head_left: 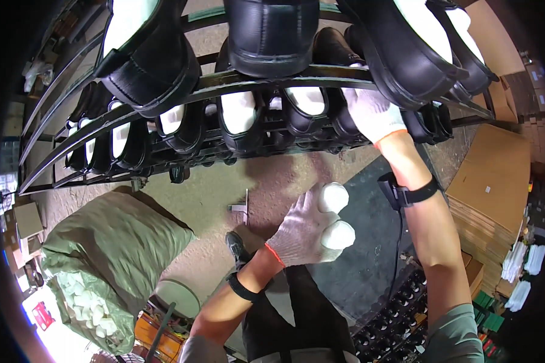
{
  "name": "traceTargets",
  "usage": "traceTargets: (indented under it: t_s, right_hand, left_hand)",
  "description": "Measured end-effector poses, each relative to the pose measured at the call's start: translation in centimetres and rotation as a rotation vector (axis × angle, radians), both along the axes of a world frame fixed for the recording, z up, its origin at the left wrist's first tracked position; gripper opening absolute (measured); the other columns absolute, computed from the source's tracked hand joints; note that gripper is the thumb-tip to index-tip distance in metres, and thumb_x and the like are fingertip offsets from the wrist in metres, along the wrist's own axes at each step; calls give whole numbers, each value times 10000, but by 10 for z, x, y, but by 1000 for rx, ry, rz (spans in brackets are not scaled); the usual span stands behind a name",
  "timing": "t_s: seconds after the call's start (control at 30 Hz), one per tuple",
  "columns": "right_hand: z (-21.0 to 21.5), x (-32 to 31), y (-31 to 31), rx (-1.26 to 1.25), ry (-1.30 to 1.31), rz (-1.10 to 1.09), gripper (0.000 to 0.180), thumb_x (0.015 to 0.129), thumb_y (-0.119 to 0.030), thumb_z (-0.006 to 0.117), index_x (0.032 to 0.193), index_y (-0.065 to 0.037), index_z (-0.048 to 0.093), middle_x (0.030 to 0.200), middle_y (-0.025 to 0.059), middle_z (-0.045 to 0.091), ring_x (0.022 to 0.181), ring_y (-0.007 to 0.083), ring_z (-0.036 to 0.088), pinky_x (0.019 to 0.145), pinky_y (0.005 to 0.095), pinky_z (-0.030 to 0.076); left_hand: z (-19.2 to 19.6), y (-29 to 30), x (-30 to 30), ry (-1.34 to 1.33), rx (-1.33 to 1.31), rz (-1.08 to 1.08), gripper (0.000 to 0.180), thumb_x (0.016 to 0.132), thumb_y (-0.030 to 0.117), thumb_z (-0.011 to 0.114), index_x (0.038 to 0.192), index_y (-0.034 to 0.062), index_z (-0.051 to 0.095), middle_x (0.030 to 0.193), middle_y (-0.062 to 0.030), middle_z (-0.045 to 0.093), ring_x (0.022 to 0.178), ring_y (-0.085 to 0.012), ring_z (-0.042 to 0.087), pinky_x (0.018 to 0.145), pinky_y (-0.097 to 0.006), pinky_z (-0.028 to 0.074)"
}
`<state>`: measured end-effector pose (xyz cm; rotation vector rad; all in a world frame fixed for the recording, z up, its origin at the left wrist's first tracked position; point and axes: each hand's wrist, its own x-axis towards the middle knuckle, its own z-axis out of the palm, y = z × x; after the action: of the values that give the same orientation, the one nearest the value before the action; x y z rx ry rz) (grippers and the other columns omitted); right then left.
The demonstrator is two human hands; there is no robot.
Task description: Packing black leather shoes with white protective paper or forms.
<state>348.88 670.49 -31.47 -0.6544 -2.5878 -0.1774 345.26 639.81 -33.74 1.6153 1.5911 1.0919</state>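
Observation:
My left hand, in a whitish knit glove with an orange cuff, is closed around two white rounded pieces, an upper one and a lower one. It is low in front of my body, apart from the rack. My right hand, gloved alike, reaches in under the rack's upper bar at a black shoe on the lower tier. The bar and a large black shoe above hide its fingertips, so its grip does not show. More black shoes with white insides, such as this one, line the lower tier.
A green sack with white pieces in its mouth lies at left, beside a round stool. Flat cardboard is stacked at right. More shoes stand low at right. A dark mat covers part of the floor.

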Motion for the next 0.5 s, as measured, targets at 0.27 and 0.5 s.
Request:
traceTargets:
  t_s: [0.27,0.5]
  right_hand:
    - [35,10,-28,-267,67,-190,340,1049,-261,733,1352,-109,753,1342,153,759,1237,394,706,1074,528,530]
    - [65,118,-141,-1395,380,-112,594,1036,-121,757,1602,-61,587,1400,100,696,1130,156,652,1016,313,535]
  left_hand:
    - [13,7,-12,-171,18,-10,505,704,304,971,1121,80,796,1573,-293,432,1476,-482,479,1183,-531,500]
    - [15,10,-16,-1245,-390,-72,570,736,238,950,1252,73,774,1662,-243,342,1532,-450,432,1261,-505,428]
